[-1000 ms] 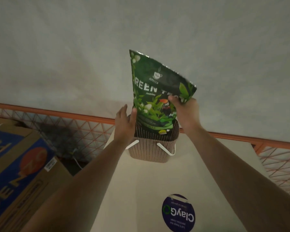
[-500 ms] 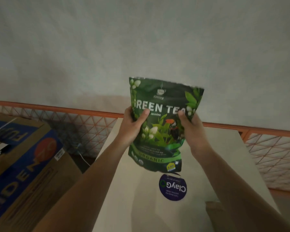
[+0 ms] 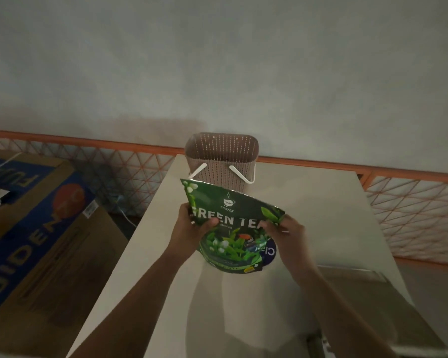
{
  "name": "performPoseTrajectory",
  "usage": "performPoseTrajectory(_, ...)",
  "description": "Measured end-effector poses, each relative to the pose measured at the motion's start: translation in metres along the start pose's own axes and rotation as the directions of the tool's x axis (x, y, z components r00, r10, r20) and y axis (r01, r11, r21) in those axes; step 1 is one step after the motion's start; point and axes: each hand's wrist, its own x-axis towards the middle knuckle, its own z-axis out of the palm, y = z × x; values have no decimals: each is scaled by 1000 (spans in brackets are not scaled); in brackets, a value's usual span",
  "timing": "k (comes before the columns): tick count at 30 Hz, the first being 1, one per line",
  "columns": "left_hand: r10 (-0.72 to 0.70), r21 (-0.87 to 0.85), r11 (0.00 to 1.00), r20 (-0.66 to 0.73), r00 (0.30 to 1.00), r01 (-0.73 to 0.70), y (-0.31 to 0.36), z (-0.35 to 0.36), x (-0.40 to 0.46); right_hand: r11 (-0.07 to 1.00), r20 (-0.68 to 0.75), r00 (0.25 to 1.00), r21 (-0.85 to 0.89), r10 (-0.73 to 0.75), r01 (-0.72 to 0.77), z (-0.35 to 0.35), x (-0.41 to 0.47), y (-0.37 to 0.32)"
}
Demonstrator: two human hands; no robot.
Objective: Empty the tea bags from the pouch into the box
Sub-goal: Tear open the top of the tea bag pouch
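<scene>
Both hands on the pouch: my left hand pinches its left edge, my right hand grips the right edge. I'm holding the green tea pouch upright above the table, near the perforated box behind it, mouth up, likely so nothing spills yet.

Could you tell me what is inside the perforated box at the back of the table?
Only the box's perforated inner back wall shows through its open top. The near wall hides its floor, so any tea bags inside cannot be seen.
</scene>
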Motion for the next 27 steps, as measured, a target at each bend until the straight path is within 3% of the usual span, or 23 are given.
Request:
performPoseTrajectory(4, 30, 38, 999, -27, 999, -29, 3, 4, -4, 991, -26, 991, 18, -135, 135, -8, -9, -29)
performPoseTrajectory(6, 57, 148, 988, -61, 997, -47, 4, 6, -8, 970, -18, 971, -45, -240, 239, -15, -11, -43)
performPoseTrajectory(8, 44, 231, 973, -189, 981, 1, 12, 12, -20, 957, 0, 963, -112, -271, 269, -18, -15, -53)
performPoseTrajectory(10, 53, 176, 984, -267, 962, -5, 29, 20, -34, 957, 7, 964, -119, -266, 265, -19, -21, -59)
performPoseTrajectory(13, 44, 55, 998, -146, 988, -37, 59, 33, -55, 971, 24, 973, -62, -230, 231, -18, -31, -65)
performPoseTrajectory(16, -27, -5, 1000, 17, 999, 27, 79, 44, -67, 975, 47, 974, -17, -221, 222, -16, -38, -67)
performPoseTrajectory(21, -53, -67, 996, 44, 998, 56, 89, 48, -75, 995, 157, 988, 102, -9, -8, -17, -37, -68)
performPoseTrajectory(24, -88, -138, 986, 57, 994, 95, 87, 47, -77, 963, 244, 959, 188, 145, -193, -18, -34, -69)
performPoseTrajectory(27, -110, -157, 980, 76, 991, 121, 86, 45, -79, 925, 320, 925, 244, 205, -290, -21, -32, -72)
